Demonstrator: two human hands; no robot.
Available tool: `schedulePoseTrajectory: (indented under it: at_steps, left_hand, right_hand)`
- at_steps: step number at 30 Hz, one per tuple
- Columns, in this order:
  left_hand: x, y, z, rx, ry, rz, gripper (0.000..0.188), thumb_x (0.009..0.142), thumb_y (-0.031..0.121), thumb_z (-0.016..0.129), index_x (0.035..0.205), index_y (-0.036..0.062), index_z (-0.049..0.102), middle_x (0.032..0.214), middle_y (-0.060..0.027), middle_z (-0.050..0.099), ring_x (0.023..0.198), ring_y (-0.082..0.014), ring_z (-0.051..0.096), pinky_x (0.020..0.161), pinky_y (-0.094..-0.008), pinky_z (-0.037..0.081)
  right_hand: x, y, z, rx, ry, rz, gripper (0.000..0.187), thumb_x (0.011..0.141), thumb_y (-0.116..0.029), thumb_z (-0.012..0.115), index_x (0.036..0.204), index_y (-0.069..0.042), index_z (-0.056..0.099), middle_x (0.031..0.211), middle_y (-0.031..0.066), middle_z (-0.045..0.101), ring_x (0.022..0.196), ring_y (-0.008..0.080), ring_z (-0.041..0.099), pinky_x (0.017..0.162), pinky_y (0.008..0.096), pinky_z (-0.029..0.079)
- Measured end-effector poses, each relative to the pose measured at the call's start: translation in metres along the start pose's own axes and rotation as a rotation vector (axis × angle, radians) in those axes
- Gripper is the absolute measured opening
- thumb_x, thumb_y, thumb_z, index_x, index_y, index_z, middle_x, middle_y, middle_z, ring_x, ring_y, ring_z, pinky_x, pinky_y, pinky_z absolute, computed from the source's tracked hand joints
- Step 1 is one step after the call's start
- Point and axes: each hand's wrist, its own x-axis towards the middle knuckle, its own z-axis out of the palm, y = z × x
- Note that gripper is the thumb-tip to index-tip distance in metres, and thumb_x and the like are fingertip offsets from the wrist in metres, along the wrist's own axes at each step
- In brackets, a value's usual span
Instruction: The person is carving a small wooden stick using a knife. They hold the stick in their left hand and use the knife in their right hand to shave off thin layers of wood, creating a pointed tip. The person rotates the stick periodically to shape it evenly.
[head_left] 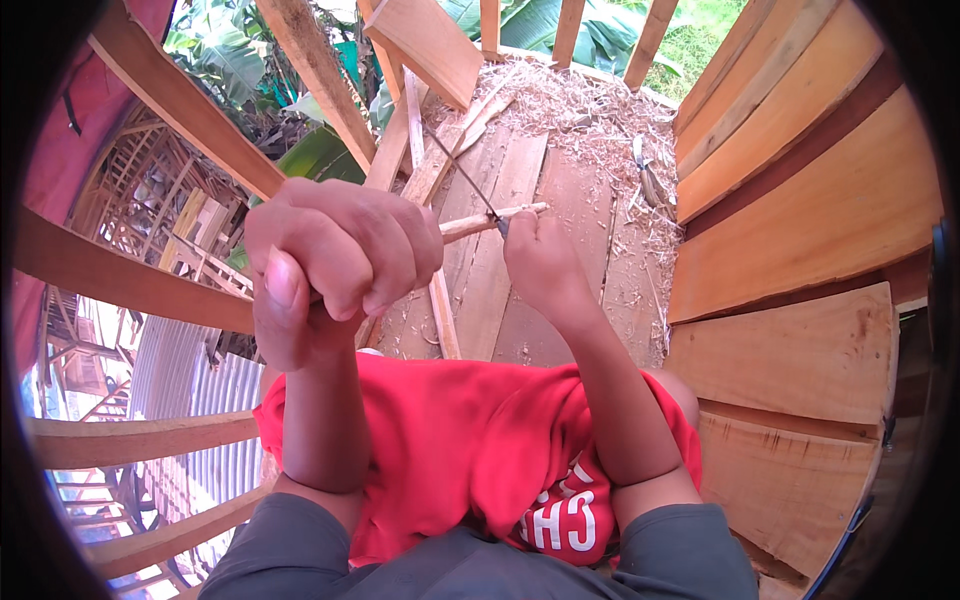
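Note:
My left hand (345,245), raised at the left, is closed round one end of a thin, pale wooden stick (470,227). The stick's other end points to the right, past my right hand (542,262). That hand is closed on a knife, its grip mostly hidden by the fingers. The narrow dark blade (466,180) slants up and to the left, crossing the stick close to my right fingers. Seen nearly edge-on, it looks like a line.
Curly wood shavings (600,105) cover the far end of the plank floor (500,310). Boards form a wall (810,245) on the right. Slanting wooden posts (190,105) stand on the left. A short board (428,50) leans at the back. Red cloth (470,410) covers my lap.

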Motion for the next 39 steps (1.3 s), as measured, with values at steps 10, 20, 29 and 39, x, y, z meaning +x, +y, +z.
schedulePoseTrajectory:
  at_steps: [10, 20, 29, 39]
  left_hand:
    - [0.005, -0.006, 0.004, -0.018, 0.012, 0.022, 0.038, 0.101, 0.03, 0.035, 0.066, 0.0165, 0.042, 0.062, 0.0001, 0.049, 0.051, -0.0154, 0.045, 0.051, -0.0324, 0.037]
    - [0.01, -0.015, 0.012, 0.007, 0.121, 0.026, 0.04, 0.103, 0.033, 0.034, 0.068, 0.0162, 0.039, 0.063, -0.0005, 0.046, 0.056, -0.0151, 0.042, 0.055, -0.0324, 0.036]
    - [0.003, -0.019, 0.004, -0.052, 0.372, 0.069, 0.034, 0.104, 0.033, 0.03, 0.078, 0.0119, 0.035, 0.069, -0.002, 0.038, 0.062, -0.0144, 0.035, 0.064, -0.0324, 0.034]
    - [0.0, -0.016, 0.004, -0.024, 0.359, 0.083, 0.032, 0.103, 0.031, 0.031, 0.078, 0.0119, 0.033, 0.069, -0.0017, 0.035, 0.062, -0.0144, 0.033, 0.063, -0.0329, 0.032]
  right_hand:
    - [0.015, 0.017, 0.006, 0.131, 0.075, 0.064, 0.06, 0.097, -0.036, 0.029, 0.103, 0.013, 0.064, 0.103, 0.0397, 0.061, 0.107, 0.0519, 0.058, 0.097, 0.0513, 0.044]
    - [0.044, 0.067, -0.005, -0.02, 0.135, 0.18, 0.059, 0.097, -0.035, 0.029, 0.096, 0.01, 0.067, 0.095, 0.0338, 0.066, 0.102, 0.0487, 0.062, 0.092, 0.0519, 0.046]
    - [0.021, 0.031, 0.015, 0.121, 0.04, 0.025, 0.059, 0.097, -0.036, 0.031, 0.089, 0.011, 0.067, 0.094, 0.0361, 0.064, 0.096, 0.0498, 0.063, 0.09, 0.0533, 0.046]
    - [-0.015, -0.009, 0.002, -0.037, 0.135, -0.062, 0.059, 0.098, -0.033, 0.032, 0.08, 0.011, 0.067, 0.083, 0.0348, 0.064, 0.09, 0.0499, 0.064, 0.087, 0.0533, 0.049]
